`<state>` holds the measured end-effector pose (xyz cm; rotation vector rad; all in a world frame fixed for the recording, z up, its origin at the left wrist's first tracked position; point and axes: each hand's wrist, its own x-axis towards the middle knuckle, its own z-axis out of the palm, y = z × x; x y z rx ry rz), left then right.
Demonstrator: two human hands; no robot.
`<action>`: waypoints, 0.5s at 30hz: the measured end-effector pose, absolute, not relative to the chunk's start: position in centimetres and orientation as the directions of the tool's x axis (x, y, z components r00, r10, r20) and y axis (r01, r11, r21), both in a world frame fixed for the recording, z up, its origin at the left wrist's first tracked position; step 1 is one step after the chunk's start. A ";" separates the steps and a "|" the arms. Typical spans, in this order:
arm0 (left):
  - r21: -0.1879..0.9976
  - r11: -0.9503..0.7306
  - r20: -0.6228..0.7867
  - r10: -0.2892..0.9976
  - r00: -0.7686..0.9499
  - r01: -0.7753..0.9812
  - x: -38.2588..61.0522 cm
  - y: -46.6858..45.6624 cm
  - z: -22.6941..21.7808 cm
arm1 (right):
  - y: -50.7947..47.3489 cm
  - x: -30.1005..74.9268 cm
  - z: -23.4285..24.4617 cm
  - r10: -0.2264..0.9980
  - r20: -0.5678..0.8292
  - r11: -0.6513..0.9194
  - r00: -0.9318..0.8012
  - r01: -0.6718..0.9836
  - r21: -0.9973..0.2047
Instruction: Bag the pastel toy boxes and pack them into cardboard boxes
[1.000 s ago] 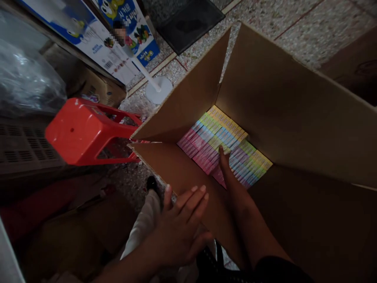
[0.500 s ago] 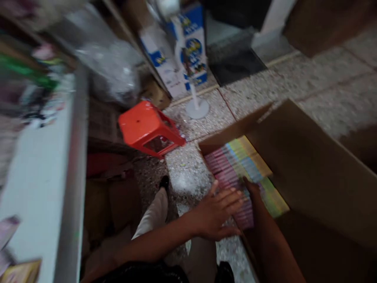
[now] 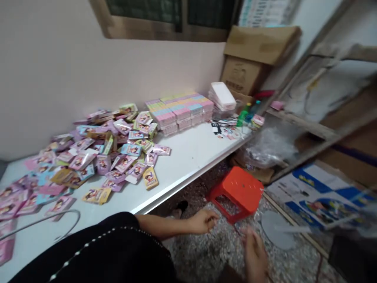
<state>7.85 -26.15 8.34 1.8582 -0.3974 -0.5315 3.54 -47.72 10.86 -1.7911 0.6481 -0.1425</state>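
My left hand (image 3: 203, 222) hangs above the floor, just left of the red plastic stool (image 3: 240, 190). Its fingers are loosely curled and apart, with nothing visible in them. Below the stool is my right hand (image 3: 255, 251), blurred by motion; its fingers look loosely stretched and I see nothing held. On the white table (image 3: 179, 157) lies a heap of small colourful printed boxes (image 3: 123, 161). Behind the heap's right end stand neat stacked rows of pastel packs (image 3: 179, 112). Neither hand touches the table or the stool.
White plastic trays (image 3: 223, 96) are piled at the table's far end, near bottles (image 3: 244, 114) and scattered cut-outs (image 3: 225, 130). Cardboard boxes (image 3: 246, 74) stand in the corner. Right of the stool are clear plastic wrap (image 3: 268, 147), a round grey base (image 3: 278, 230) and a shelf frame (image 3: 338, 135).
My view has swung left from the open carton of pastel packs to the table. Both hands have come out of the carton and away from the packs; the carton has left view.
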 end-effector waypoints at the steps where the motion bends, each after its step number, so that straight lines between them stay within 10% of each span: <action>1: 0.957 -0.285 -0.168 -0.397 0.902 0.053 10.6 -23.9 9.3 | -45.1 7.3 12.0 -0.424 -0.277 -0.158 0.862 -0.372 -0.915; 8: 0.956 0.138 -0.292 0.342 0.893 0.260 24.9 -6.6 13.0 | -19.0 34.5 17.7 0.149 -0.325 -0.255 0.934 -0.282 -0.925; 15: 0.915 0.302 -0.395 0.539 0.744 0.267 25.9 4.4 11.7 | -4.3 50.3 17.2 0.004 -0.254 -0.497 0.967 -0.219 -0.840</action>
